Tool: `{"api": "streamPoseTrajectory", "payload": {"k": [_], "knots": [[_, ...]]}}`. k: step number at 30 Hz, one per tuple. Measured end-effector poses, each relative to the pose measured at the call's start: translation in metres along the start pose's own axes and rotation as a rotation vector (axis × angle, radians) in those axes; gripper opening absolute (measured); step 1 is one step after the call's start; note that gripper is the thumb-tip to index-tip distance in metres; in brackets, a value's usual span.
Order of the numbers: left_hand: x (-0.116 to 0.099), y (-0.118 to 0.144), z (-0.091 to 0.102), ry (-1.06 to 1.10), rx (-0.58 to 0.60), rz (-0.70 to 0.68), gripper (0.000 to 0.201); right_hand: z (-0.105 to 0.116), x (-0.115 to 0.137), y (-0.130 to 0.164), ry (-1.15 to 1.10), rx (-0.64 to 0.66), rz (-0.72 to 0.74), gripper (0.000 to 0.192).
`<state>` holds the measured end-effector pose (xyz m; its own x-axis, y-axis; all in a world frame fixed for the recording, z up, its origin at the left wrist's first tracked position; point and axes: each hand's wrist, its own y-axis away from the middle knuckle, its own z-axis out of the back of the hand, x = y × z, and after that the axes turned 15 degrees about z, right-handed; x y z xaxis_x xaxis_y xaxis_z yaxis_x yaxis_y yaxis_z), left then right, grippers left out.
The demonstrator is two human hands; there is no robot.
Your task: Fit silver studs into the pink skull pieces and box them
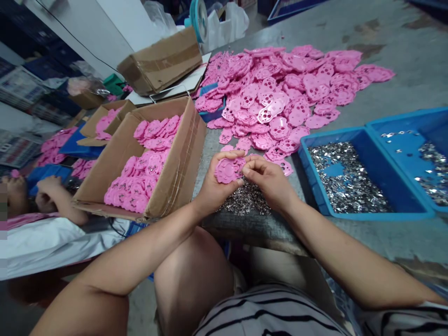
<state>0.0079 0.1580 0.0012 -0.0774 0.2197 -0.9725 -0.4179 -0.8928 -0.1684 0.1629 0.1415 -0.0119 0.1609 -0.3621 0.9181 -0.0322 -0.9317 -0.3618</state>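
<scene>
My left hand [217,186] is closed round a pink plastic piece [227,171], which is rounded with a wavy edge and a raised round middle. At the right edge of that piece, the thumb and fingers of my right hand [268,179] are pinched together. Whether a small part sits between those fingertips is hidden. Below both hands lies a heap of small shiny metal parts [247,199] near the table's front edge. Just beyond the hands rises a large pile of similar pink pieces [269,98], some showing holes.
An open cardboard box [182,172] with stacked pink pieces stands to the left. Two blue trays [367,135] of metal parts sit on the right. Another cardboard box [163,60] is at the back. A co-worker's hands [52,189] are at the far left.
</scene>
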Motion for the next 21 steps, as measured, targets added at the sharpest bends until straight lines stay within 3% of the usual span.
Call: {"api": "streamPoseTrajectory", "payload": {"k": [9,21], "knots": [[-0.012,0.002,-0.006,0.009,-0.059,0.034,0.038,0.001,0.000,0.001,0.040,-0.034,0.053,0.017],[-0.015,0.003,-0.009,-0.049,-0.056,0.001,0.035,-0.007,0.001,0.004,-0.179,-0.120,-0.067,0.027]]}}
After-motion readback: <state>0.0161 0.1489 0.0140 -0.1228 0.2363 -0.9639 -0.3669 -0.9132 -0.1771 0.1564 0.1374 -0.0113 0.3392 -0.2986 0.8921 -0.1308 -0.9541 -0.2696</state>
